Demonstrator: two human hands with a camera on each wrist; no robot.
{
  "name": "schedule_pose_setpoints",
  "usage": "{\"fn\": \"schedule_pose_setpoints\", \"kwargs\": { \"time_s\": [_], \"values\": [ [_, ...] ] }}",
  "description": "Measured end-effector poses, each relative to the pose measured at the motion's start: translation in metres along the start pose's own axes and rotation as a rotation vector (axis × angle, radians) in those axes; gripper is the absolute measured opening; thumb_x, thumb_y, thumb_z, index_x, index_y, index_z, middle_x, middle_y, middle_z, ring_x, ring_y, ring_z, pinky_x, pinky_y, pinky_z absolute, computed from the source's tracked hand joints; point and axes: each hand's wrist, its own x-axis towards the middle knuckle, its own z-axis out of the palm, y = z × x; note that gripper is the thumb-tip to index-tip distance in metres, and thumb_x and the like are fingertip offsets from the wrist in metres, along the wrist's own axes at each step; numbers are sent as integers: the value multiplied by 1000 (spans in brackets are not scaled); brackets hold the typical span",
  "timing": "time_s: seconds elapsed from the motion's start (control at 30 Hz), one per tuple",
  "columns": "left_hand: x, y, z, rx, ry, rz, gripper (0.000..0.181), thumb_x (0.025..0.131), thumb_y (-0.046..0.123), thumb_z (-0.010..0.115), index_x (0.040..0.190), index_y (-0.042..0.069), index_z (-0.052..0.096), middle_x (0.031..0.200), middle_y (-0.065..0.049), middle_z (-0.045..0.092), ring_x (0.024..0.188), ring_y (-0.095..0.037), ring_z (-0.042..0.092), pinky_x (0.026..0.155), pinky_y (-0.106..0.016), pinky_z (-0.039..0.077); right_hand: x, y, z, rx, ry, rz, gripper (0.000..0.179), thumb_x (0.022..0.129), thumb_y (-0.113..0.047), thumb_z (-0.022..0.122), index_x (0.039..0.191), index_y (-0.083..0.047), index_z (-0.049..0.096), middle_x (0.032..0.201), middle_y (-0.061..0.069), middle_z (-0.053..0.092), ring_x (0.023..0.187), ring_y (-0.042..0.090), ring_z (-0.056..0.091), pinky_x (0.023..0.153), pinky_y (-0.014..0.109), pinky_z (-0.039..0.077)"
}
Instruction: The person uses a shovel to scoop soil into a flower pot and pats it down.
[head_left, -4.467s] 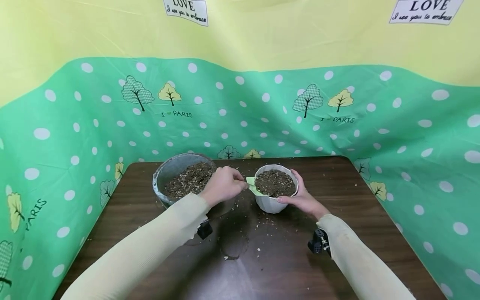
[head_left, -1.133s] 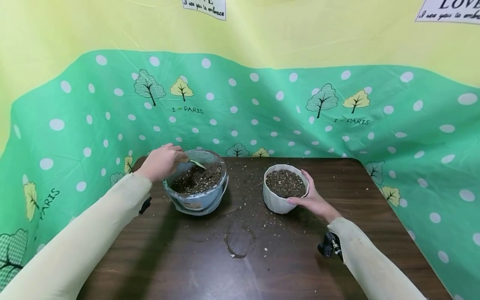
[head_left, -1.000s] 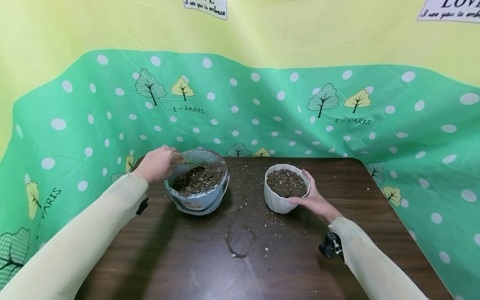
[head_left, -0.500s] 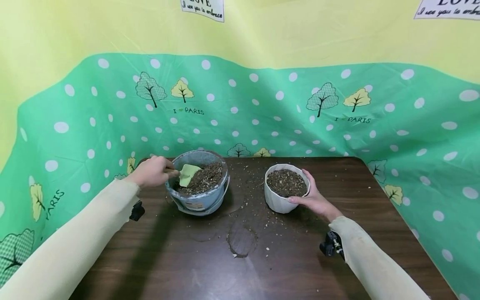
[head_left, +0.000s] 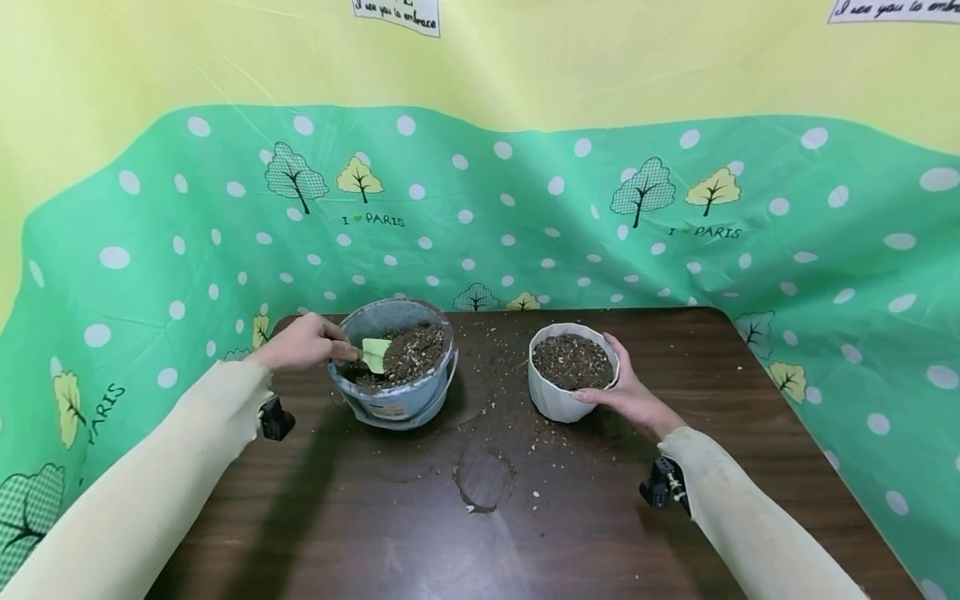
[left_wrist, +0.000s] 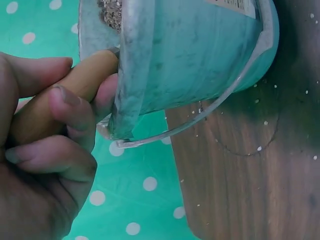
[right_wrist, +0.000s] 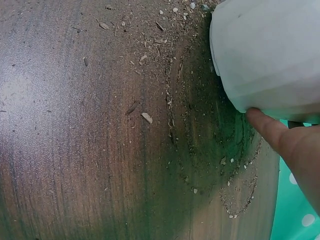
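My left hand (head_left: 303, 343) grips a small garden trowel by its wooden handle (left_wrist: 89, 77), fingers and thumb wrapped round it at the bucket's left rim. The trowel's light green blade (head_left: 372, 357) lies inside the grey-blue bucket (head_left: 405, 408), its tip end against the heaped dark soil (head_left: 417, 350). To the right stands a white faceted plant pot (head_left: 557, 405), filled with soil (head_left: 572, 362) nearly to its rim. My right hand (head_left: 633, 402) holds this pot from its right side, thumb at the near rim and the other fingers mostly hidden behind it.
Both containers stand on a dark wood table (head_left: 600, 517). Soil crumbs and pale bits are scattered between them, with a ring of soil (head_left: 483, 483) nearer the front. The bucket's handle (left_wrist: 215, 110) hangs down its side. A polka-dot cloth (head_left: 480, 217) encloses the back and sides.
The trowel has gone from the white pot's rim to the bucket on the left. Over the last second its blade has turned and dropped lower at the soil. My right hand stays on the pot.
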Motion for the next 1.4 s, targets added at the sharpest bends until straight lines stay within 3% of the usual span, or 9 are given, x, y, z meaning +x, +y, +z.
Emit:
{"fn": "schedule_pose_setpoints", "kwargs": {
  "time_s": [0.2, 0.47, 0.7, 0.83, 1.03, 1.17, 1.3, 1.4],
  "values": [
    [-6, -7, 11, -140, 40, -33, 28, 99, 20, 64, 112, -3, 73, 99, -20, 72, 79, -27, 67, 58, -32, 46, 2, -4, 3, -10, -11, 1, 117, 82, -9, 80, 157, -20, -9, 159, 22, 0, 144, 40, 7, 112, 58, 15],
    [-4, 10, 32, -62, 185, -102, 22, 91, 25, 73, 99, 5, 76, 88, -7, 73, 81, -28, 67, 64, -35, 50, -1, 0, 2, -2, 4, 24, 116, 83, -9, 79, 157, -19, -10, 157, 24, 0, 142, 41, 9, 111, 57, 20],
    [-13, 9, 40, -187, 243, -182, 23, 91, 25, 74, 102, 5, 77, 92, -12, 75, 92, -29, 68, 74, -40, 52, -3, 4, 2, 18, -20, 48, 115, 85, -9, 77, 157, -21, -12, 156, 24, -2, 141, 43, 12, 103, 52, 34],
    [-17, 6, 41, -265, 302, -173, 28, 91, 28, 73, 106, 4, 76, 94, -11, 74, 95, -30, 68, 81, -43, 53, -1, 0, 0, 17, -21, 48, 114, 85, -10, 76, 157, -23, -12, 157, 24, -2, 140, 43, 13, 99, 50, 38],
    [-21, 4, 43, -323, 357, -174, 34, 91, 31, 74, 110, 3, 74, 95, -8, 74, 97, -30, 67, 82, -41, 52, -2, 0, 0, 9, -21, 53, 115, 86, -10, 76, 156, -24, -13, 157, 23, -2, 141, 43, 12, 101, 52, 36],
    [-24, 0, 46, -384, 394, -192, 40, 89, 33, 75, 114, 2, 72, 94, -8, 75, 84, -21, 66, 69, -33, 50, 0, 1, 0, 9, -16, 49, 115, 85, -10, 77, 156, -24, -13, 157, 23, -2, 141, 42, 11, 103, 53, 33],
    [-25, 0, 49, -466, 428, -188, 39, 87, 33, 78, 112, 3, 73, 91, -10, 75, 67, -17, 59, 50, -30, 39, 1, 1, 0, 27, -17, 45, 116, 84, -10, 77, 156, -23, -13, 156, 23, -2, 141, 42, 11, 102, 50, 36],
    [-25, 3, 49, -484, 444, -177, 39, 86, 33, 79, 112, 5, 73, 89, -9, 75, 65, -17, 60, 46, -30, 37, 1, 0, 0, 31, -18, 38, 116, 84, -9, 78, 156, -21, -13, 156, 23, -2, 141, 42, 11, 101, 47, 37]
  ]
}}
